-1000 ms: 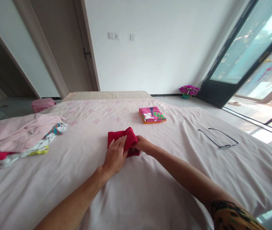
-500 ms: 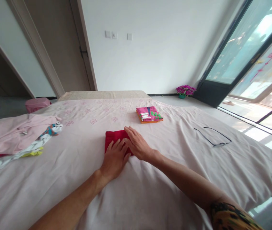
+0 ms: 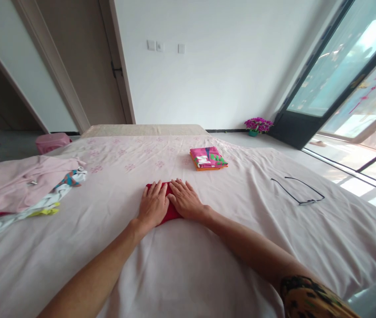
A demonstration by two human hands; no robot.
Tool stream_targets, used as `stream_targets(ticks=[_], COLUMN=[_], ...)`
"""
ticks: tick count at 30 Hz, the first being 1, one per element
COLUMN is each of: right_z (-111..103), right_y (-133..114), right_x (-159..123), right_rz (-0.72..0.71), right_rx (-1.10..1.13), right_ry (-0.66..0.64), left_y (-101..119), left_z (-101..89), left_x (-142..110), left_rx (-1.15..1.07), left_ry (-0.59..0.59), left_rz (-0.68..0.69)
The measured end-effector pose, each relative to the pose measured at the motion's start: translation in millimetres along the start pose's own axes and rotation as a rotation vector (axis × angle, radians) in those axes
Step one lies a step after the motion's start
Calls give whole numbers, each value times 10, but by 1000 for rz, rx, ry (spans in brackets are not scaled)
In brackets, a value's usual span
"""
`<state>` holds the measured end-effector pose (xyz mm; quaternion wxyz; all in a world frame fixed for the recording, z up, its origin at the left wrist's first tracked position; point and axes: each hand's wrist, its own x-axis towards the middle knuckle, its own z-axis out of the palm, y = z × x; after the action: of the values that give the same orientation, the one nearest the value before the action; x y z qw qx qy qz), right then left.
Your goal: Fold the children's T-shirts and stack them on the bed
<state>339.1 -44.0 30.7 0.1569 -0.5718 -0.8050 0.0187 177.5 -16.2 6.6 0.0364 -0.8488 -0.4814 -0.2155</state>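
Observation:
A folded red cloth (image 3: 171,213) lies on the pale pink bedsheet (image 3: 188,265), largely covered by my hands. On its left part, my left hand (image 3: 153,204) rests flat with fingers stretched forward. My right hand (image 3: 185,199) presses flat over its right part, fingers spread. The two thumbs nearly meet in the middle. Just beyond, to the right, sits a small stack of folded clothes (image 3: 208,158), pink patterned on top with orange below.
A heap of loose clothes (image 3: 38,181) lies at the left. Black-framed glasses (image 3: 302,194) rest on the sheet at the right. Past the bed stand a pink stool-like object (image 3: 53,143) and a pot of purple flowers (image 3: 257,125) by the wall.
My left hand has moved forward and left on the red cloth, and its fingers now point ahead. My right hand has turned flatter, with fingers more spread. The stack has not moved.

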Motion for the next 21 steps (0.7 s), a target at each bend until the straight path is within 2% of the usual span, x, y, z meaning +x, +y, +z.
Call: stream_targets(ticks=[4,9,12,16,19,21], right_z=[160,142,126,47,-101,-202], right_y=[160,277,286,253,162,50], right_x=[-3,-43,-42,-32,-70,-125], right_rz=[25,65,65,73,-68,-222], right_rx=[30,25,25,-17,-25,40], right_ry=[-25,-37,-42,5,91,73], left_y=[-138,-331,-442,-499,-435,-370], left_z=[69,72,-1,-221,-370,-410], left_x=[-58,-65,-146,-424,-638,-716], left_rx=[-30,-192,-359,-448,-380,-360], left_ry=[-4,-39,-62,28,75,84], left_rz=[37,61,43,9,96,115])
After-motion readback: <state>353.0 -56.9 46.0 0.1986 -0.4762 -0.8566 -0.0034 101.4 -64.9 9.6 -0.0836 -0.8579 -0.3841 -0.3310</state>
